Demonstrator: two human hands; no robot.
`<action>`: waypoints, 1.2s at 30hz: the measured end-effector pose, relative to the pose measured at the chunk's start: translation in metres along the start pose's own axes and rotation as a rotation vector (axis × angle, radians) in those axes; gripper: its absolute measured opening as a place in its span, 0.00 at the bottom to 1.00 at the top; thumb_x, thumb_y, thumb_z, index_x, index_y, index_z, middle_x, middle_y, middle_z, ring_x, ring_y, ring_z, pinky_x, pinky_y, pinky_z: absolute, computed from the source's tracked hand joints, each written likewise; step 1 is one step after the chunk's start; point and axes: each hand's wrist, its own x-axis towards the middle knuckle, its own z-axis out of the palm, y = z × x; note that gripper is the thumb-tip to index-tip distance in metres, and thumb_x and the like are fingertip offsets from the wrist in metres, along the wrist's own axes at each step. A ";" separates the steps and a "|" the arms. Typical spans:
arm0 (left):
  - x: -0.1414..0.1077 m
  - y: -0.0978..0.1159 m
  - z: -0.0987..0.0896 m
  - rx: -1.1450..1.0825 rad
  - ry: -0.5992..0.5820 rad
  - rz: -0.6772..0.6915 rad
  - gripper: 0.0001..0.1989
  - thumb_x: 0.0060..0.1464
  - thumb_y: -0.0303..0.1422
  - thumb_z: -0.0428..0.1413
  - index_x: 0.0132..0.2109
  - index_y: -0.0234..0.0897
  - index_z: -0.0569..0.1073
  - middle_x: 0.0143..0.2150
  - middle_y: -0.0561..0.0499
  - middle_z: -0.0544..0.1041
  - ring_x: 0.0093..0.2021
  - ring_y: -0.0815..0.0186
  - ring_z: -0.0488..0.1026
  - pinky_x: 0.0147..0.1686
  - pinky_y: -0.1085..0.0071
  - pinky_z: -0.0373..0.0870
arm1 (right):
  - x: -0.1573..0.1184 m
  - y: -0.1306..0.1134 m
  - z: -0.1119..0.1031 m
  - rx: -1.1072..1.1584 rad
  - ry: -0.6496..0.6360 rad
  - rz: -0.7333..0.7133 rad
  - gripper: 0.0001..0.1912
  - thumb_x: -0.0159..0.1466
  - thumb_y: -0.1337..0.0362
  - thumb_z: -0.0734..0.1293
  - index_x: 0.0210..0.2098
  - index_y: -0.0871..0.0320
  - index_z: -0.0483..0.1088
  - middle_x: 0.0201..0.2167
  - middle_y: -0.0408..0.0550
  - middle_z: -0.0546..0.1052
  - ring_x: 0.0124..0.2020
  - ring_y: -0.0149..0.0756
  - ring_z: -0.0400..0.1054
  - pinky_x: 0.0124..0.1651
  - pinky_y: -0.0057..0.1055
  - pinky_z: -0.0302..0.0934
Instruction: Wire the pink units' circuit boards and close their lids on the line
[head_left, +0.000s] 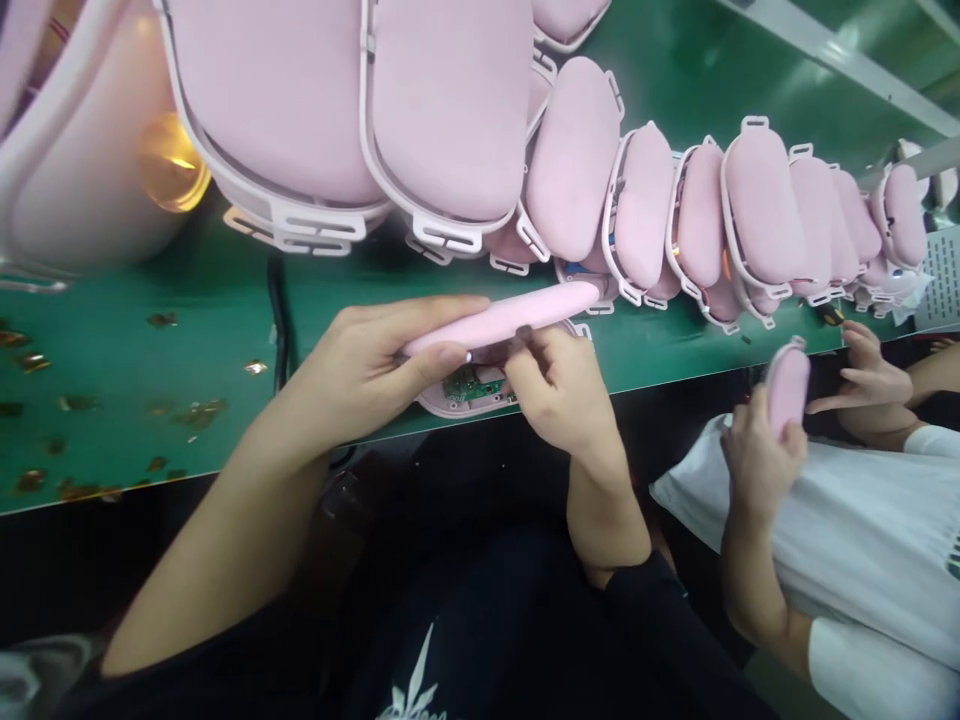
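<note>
My left hand (390,365) grips one end of a pink padded cover (502,317), thumb along its near edge and fingers behind it. The cover is tilted up, its underside turned toward me. At that underside, my right hand (564,385) has its fingers bent in a pinch by a small dark piece; whether it holds that piece or the cover's edge I cannot make out. Below both hands lies an open pink housing (457,405) with a green circuit board (469,383) inside, partly hidden by the cover and my right hand.
Pink cased units (450,120) with slotted tabs line the green table (225,310), stacked along its far side. A black cable (279,320) runs left of my hands. Gold film scraps (199,413) lie at left. At right, a co-worker's hand (765,450) holds a pink part (787,385).
</note>
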 end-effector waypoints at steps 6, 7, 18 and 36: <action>0.001 0.002 0.001 -0.002 0.003 0.038 0.27 0.77 0.52 0.50 0.64 0.39 0.80 0.56 0.48 0.86 0.47 0.65 0.83 0.49 0.75 0.78 | -0.002 0.008 0.015 0.395 -0.002 0.068 0.10 0.70 0.54 0.69 0.39 0.52 0.68 0.32 0.41 0.82 0.27 0.31 0.78 0.28 0.27 0.68; 0.001 0.002 0.001 0.002 0.014 0.044 0.27 0.78 0.51 0.50 0.64 0.37 0.80 0.56 0.48 0.86 0.47 0.66 0.83 0.49 0.75 0.78 | -0.002 0.008 0.018 0.377 0.047 0.061 0.09 0.71 0.55 0.69 0.39 0.52 0.67 0.32 0.41 0.82 0.28 0.31 0.78 0.30 0.27 0.70; -0.003 -0.004 0.002 -0.014 0.075 0.071 0.27 0.80 0.50 0.46 0.65 0.35 0.77 0.53 0.48 0.85 0.43 0.70 0.81 0.44 0.78 0.77 | 0.004 0.017 0.025 0.062 0.155 -0.244 0.16 0.75 0.61 0.66 0.59 0.49 0.59 0.42 0.43 0.83 0.44 0.37 0.79 0.51 0.38 0.76; -0.003 0.000 -0.002 -0.017 0.024 -0.053 0.33 0.76 0.58 0.48 0.63 0.35 0.80 0.57 0.47 0.85 0.47 0.65 0.81 0.46 0.73 0.74 | -0.022 0.011 -0.019 -0.144 -0.221 -0.061 0.16 0.70 0.66 0.74 0.57 0.55 0.77 0.41 0.43 0.86 0.41 0.34 0.81 0.49 0.32 0.72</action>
